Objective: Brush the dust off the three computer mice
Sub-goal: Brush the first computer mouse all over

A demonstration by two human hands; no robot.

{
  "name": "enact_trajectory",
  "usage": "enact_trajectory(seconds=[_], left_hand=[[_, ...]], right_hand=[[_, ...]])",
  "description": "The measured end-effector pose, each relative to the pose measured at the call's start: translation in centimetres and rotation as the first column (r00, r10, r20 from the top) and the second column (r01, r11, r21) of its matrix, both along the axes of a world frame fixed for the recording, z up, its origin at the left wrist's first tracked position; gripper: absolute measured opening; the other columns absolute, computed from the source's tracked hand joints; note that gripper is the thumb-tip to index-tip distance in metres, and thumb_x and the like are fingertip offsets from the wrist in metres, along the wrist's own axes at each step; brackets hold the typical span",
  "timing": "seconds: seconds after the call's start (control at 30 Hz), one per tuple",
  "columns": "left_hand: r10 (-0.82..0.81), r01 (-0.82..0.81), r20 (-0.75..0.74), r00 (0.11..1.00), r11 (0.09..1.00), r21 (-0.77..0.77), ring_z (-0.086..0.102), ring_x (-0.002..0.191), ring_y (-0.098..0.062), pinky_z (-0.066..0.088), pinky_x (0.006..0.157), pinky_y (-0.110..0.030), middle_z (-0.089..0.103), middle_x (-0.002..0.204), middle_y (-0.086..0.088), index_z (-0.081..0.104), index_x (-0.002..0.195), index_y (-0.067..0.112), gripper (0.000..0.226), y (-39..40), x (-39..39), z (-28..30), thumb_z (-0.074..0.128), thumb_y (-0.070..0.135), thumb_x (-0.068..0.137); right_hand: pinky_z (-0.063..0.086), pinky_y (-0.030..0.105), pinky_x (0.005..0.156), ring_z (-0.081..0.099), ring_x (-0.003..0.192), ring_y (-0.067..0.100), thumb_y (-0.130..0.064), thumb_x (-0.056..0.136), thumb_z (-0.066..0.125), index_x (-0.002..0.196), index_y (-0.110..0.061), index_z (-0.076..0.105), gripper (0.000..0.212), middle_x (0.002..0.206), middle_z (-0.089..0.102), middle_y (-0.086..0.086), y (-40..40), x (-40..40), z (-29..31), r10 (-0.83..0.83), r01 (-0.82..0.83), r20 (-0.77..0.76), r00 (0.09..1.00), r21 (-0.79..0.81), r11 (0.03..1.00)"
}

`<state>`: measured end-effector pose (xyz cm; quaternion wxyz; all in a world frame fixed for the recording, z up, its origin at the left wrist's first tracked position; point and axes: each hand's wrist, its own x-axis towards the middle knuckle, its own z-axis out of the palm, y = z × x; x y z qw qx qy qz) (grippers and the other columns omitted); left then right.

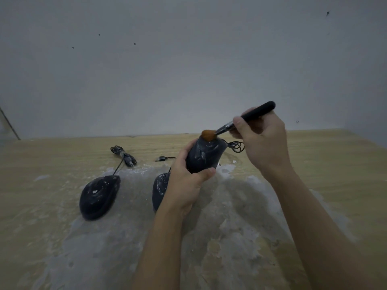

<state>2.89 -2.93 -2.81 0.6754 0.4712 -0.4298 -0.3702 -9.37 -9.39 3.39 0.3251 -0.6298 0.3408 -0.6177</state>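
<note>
Left hand grips the raised mouse, right hand pinches the brush, bristles on its dusty nose; two mice wait, both dusty.

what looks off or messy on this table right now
Pale dust is spread in a wide patch over the wooden table, and white flecks cling to the mouse on the left and the held mouse.

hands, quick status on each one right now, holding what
Left hand: curled round the lifted mouse, holding it off the table.
Right hand: gripping the brush, its bristles on the mouse's far end.
</note>
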Motion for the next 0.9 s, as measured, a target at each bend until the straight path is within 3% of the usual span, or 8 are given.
enact_trajectory(seconds=[0.07, 0.17, 0.3, 0.4, 0.53, 0.6, 0.73, 0.9], left_hand=[[-0.002, 0.002, 0.003, 1.000, 1.000, 0.000, 0.061, 0.106, -0.015, 0.051, 0.091, -0.035, 0.062, 0.116, 0.003, 0.054, 0.114, 0.035, 0.068, 0.1, 0.0, 0.0, 0.066, -0.015, 0.071], [0.000, 0.000, 0.005, 1.000, 1.000, -0.003, 0.061, 0.105, -0.014, 0.052, 0.090, -0.036, 0.062, 0.115, 0.004, 0.054, 0.113, 0.036, 0.068, 0.1, 0.0, 0.0, 0.066, -0.015, 0.070], [0.004, -0.004, 0.007, 1.000, 1.000, 0.013, 0.062, 0.104, -0.013, 0.051, 0.094, -0.038, 0.062, 0.111, 0.007, 0.053, 0.112, 0.037, 0.067, 0.2, -0.1, 0.1, 0.067, -0.014, 0.070], [0.002, -0.001, -0.026, 1.000, 1.000, 0.023, 0.062, 0.106, -0.017, 0.049, 0.097, -0.041, 0.062, 0.115, 0.002, 0.052, 0.119, 0.031, 0.066, 0.2, 0.0, 0.2, 0.068, -0.012, 0.071], [0.013, -0.010, -0.061, 0.998, 0.999, 0.043, 0.062, 0.106, -0.020, 0.049, 0.097, -0.043, 0.062, 0.116, -0.004, 0.049, 0.126, 0.022, 0.066, 0.0, -0.1, 0.3, 0.070, -0.008, 0.071], [0.023, -0.020, -0.071, 0.997, 0.999, 0.038, 0.062, 0.107, -0.022, 0.048, 0.097, -0.044, 0.062, 0.118, -0.007, 0.049, 0.128, 0.018, 0.066, 0.0, -0.3, 0.5, 0.070, -0.009, 0.071], [0.082, -0.081, -0.048, 0.995, 0.996, 0.027, 0.060, 0.109, -0.024, 0.048, 0.098, -0.046, 0.060, 0.120, -0.008, 0.046, 0.131, 0.021, 0.069, 0.1, -0.4, 1.1, 0.070, -0.006, 0.072], [0.098, -0.100, 0.046, 0.994, 0.994, 0.038, 0.060, 0.107, -0.022, 0.050, 0.095, -0.046, 0.059, 0.120, -0.005, 0.047, 0.125, 0.028, 0.068, 0.3, -0.5, 1.7, 0.072, -0.004, 0.071]], right_hand=[[0.058, 0.037, 0.079, 0.069, 0.081, 0.022, -0.016, 0.086, 0.062, 0.083, -0.020, 0.054, 0.009, 0.083, 0.066, 0.004, -0.1, -0.1, -0.1, -0.094, 0.094, 0.007, 0.996, -0.028, 0.995], [0.058, 0.032, 0.075, 0.070, 0.079, 0.022, -0.014, 0.086, 0.062, 0.080, -0.021, 0.055, 0.012, 0.081, 0.066, 0.003, -0.1, -0.1, 0.0, -0.005, 0.004, 0.094, 0.996, 0.013, 1.000], [0.056, 0.034, 0.079, 0.068, 0.083, 0.023, -0.017, 0.086, 0.062, 0.082, -0.021, 0.054, 0.009, 0.083, 0.065, 0.004, -0.2, -0.2, -0.3, -0.116, 0.115, -0.020, 0.993, -0.040, 0.993], [0.057, 0.035, 0.075, 0.069, 0.075, 0.020, -0.014, 0.086, 0.062, 0.082, -0.020, 0.055, 0.009, 0.079, 0.065, 0.003, 0.0, 0.0, -0.1, 0.030, -0.029, 0.026, 0.999, -0.009, 1.000], [0.057, 0.035, 0.071, 0.069, 0.072, 0.022, -0.015, 0.087, 0.061, 0.079, -0.024, 0.053, 0.014, 0.076, 0.064, 0.001, 0.1, -0.3, 0.1, 0.016, -0.017, -0.030, 0.999, -0.033, 0.999], [0.056, 0.031, 0.068, 0.067, 0.070, 0.022, -0.012, 0.087, 0.060, 0.078, -0.020, 0.054, 0.013, 0.074, 0.062, 0.002, 0.3, -0.4, 0.5, 0.106, -0.107, 0.015, 0.994, 0.008, 0.994], [0.056, 0.036, 0.070, 0.067, 0.069, 0.022, -0.016, 0.087, 0.059, 0.078, -0.026, 0.051, 0.016, 0.074, 0.062, -0.001, 0.4, -0.7, 1.0, -0.005, 0.004, -0.017, 1.000, -0.049, 0.999], [0.052, 0.025, 0.054, 0.062, 0.051, 0.013, -0.012, 0.089, 0.055, 0.077, -0.022, 0.048, 0.017, 0.071, 0.057, 0.003, 0.6, -1.1, 1.0, 0.031, -0.031, 0.020, 0.999, 0.006, 0.999]])
